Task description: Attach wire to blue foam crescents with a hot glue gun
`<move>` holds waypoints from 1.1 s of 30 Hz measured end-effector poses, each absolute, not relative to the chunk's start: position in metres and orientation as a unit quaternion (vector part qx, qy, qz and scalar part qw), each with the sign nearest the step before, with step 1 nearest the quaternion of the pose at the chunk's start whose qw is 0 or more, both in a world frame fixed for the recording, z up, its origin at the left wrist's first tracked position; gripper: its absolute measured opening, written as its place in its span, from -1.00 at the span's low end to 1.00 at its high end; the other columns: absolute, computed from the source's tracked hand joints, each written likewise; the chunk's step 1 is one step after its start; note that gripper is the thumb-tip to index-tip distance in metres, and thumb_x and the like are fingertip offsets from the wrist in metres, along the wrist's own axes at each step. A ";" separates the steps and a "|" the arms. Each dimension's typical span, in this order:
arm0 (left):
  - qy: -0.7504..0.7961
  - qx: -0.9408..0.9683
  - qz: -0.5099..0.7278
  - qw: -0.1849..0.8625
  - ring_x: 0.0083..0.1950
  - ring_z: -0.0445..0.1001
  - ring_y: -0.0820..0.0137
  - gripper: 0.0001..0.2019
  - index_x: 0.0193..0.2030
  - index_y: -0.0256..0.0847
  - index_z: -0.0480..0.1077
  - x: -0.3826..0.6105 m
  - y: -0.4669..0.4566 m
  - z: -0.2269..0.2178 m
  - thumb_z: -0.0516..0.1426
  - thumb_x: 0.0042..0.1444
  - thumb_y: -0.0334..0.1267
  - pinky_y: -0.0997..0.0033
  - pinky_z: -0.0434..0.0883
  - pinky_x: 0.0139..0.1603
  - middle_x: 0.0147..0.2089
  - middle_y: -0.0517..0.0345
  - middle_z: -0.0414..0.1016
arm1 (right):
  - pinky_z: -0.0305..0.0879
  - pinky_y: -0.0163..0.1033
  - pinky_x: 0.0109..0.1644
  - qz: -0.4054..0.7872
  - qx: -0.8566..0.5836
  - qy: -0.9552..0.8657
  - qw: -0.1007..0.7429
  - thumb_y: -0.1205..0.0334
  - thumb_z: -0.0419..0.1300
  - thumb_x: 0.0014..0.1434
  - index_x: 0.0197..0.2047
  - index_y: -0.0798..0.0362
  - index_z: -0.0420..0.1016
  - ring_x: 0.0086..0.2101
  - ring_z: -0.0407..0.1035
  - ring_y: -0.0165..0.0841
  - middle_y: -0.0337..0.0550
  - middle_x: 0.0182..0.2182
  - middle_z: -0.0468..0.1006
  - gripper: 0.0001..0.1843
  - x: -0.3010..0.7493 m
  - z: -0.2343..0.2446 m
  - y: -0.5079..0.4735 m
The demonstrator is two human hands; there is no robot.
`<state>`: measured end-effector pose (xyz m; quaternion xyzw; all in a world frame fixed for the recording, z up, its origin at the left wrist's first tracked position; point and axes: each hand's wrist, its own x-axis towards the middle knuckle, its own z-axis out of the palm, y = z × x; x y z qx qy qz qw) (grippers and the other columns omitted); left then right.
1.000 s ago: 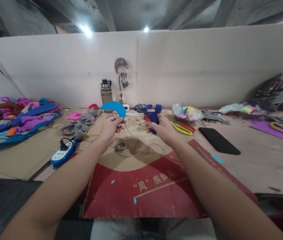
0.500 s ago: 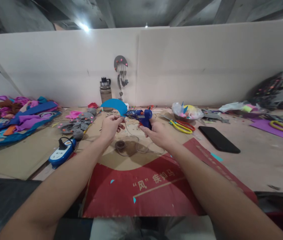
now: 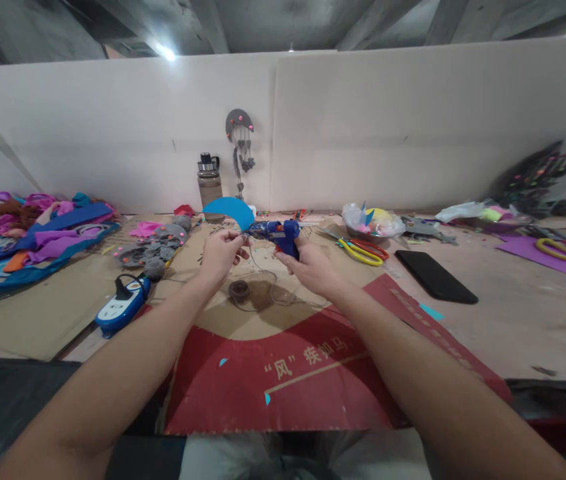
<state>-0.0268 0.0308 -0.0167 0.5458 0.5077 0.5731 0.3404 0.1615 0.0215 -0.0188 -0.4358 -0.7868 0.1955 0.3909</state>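
My left hand (image 3: 220, 253) is closed in a pinch on a blue crescent-shaped foam piece (image 3: 230, 209), held up above the table's middle. My right hand (image 3: 307, 265) grips a blue glue gun (image 3: 280, 235) by its handle. The gun's nozzle points left and meets the lower right tip of the crescent. Below both hands a thin cord and a small spool (image 3: 239, 290) lie on a sheet of brown and red cardboard (image 3: 283, 373).
A blue and white power strip (image 3: 123, 303) lies at the left, beyond it grey felt bits (image 3: 155, 250) and a pile of coloured fabric (image 3: 37, 240). A bottle (image 3: 209, 181) stands at the wall. Right of the hands are yellow scissors (image 3: 363, 252), a bowl (image 3: 373, 223) and a black phone (image 3: 435, 285).
My right hand has brought the glue gun leftward and turned it, so its nozzle now touches the crescent's tip. My left hand has stayed nearly still.
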 end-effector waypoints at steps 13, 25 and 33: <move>0.475 0.524 0.615 0.350 -0.59 0.35 0.59 -0.83 -0.43 -0.30 0.37 -0.031 0.035 -0.017 0.18 -0.03 -0.20 0.57 0.08 -0.68 -0.41 0.07 0.49 | 0.15 -0.25 -0.38 0.194 -0.450 -0.782 0.384 0.14 0.05 0.16 -0.23 0.04 0.28 -0.49 0.27 -0.33 -0.25 -0.58 0.36 -0.84 0.164 -0.018 0.022; 0.489 0.539 0.589 0.352 -0.59 0.35 0.57 -0.84 -0.46 -0.28 0.37 -0.030 0.032 -0.016 0.17 -0.03 -0.21 0.57 0.09 -0.67 -0.41 0.07 0.49 | 0.16 -0.25 -0.38 0.201 -0.434 -0.787 0.391 0.15 0.06 0.15 -0.25 0.02 0.29 -0.47 0.29 -0.33 -0.23 -0.56 0.37 -0.86 0.163 -0.018 0.021; 0.492 0.549 0.577 0.351 -0.58 0.37 0.56 -0.89 -0.48 -0.26 0.37 -0.029 0.033 -0.018 0.14 -0.05 -0.26 0.57 0.10 -0.65 -0.42 0.10 0.49 | 0.15 -0.26 -0.39 0.199 -0.435 -0.787 0.388 0.14 0.08 0.14 -0.23 0.04 0.34 -0.45 0.30 -0.31 -0.18 -0.51 0.42 -0.83 0.162 -0.016 0.019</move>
